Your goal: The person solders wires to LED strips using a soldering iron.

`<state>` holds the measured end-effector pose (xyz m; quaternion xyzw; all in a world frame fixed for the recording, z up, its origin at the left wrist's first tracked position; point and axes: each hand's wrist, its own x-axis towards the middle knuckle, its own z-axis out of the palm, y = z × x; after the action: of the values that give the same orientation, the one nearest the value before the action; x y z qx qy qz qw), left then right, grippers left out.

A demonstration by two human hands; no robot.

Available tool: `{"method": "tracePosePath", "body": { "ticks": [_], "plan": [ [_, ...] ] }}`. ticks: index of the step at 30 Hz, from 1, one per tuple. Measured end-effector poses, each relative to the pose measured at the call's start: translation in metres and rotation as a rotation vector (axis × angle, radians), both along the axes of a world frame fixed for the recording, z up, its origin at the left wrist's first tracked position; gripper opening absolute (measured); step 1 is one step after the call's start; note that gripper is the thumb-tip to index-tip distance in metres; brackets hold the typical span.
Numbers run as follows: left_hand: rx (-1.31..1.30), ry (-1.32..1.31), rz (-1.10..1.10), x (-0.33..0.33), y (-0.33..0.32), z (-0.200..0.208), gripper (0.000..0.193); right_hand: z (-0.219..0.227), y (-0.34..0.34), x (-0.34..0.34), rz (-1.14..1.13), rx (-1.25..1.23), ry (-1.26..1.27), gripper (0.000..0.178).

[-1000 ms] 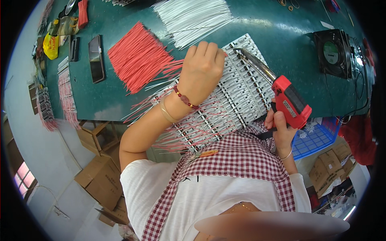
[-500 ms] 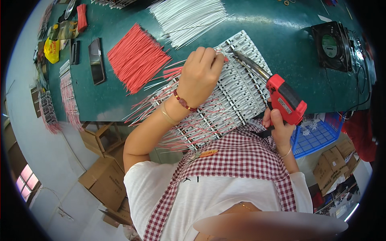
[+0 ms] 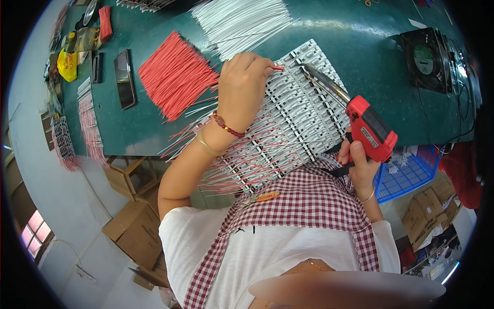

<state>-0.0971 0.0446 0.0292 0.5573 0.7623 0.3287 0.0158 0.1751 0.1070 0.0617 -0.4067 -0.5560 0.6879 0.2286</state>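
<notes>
My left hand [image 3: 242,85] is closed over the upper left part of a panel [image 3: 319,67] packed with rows of small metal-and-white parts. A short length of red wire [image 3: 278,68] sticks out from its pinched fingertips. In my right hand [image 3: 361,164] is a soldering gun [image 3: 371,129] with a red and black body. Its metal tip points up and left, over the panel's upper rows and a little right of the red wire. Red and white wires [image 3: 221,177] trail off the panel's left and lower side. My left palm and the wires' other ends are hidden.
Left of the panel lies a pile of red wires [image 3: 175,77], and behind it a pile of white wires [image 3: 242,23]. A phone [image 3: 124,77] rests farther left on the green table [image 3: 355,46]. A black fan [image 3: 424,59] with a cable stands at right, above a blue basket [image 3: 406,177].
My left hand has drawn back to the left, with the red wire moving along in its fingers. The soldering gun has shifted slightly right and down.
</notes>
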Motion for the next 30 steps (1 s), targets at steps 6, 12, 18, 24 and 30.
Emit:
{"method": "tracePosePath", "body": {
  "ticks": [6,12,18,24,30],
  "plan": [
    [-0.003,0.143,-0.004,0.006,0.002,-0.006,0.011,0.001,0.001,-0.001,-0.005,0.01,0.02,0.04],
    [0.0,0.305,-0.048,0.005,0.003,-0.005,0.013,0.002,0.0,0.0,-0.021,-0.019,0.006,0.04],
    [-0.074,0.406,-0.078,0.01,0.005,-0.001,0.014,0.001,0.0,0.004,-0.057,-0.06,0.063,0.029],
    [-0.057,0.366,-0.03,0.002,0.004,-0.002,0.008,0.0,0.0,0.004,-0.065,-0.017,0.043,0.03],
    [0.141,0.239,-0.075,-0.009,0.001,0.04,0.016,0.003,0.003,0.0,-0.038,-0.004,0.036,0.038]
  ]
}}
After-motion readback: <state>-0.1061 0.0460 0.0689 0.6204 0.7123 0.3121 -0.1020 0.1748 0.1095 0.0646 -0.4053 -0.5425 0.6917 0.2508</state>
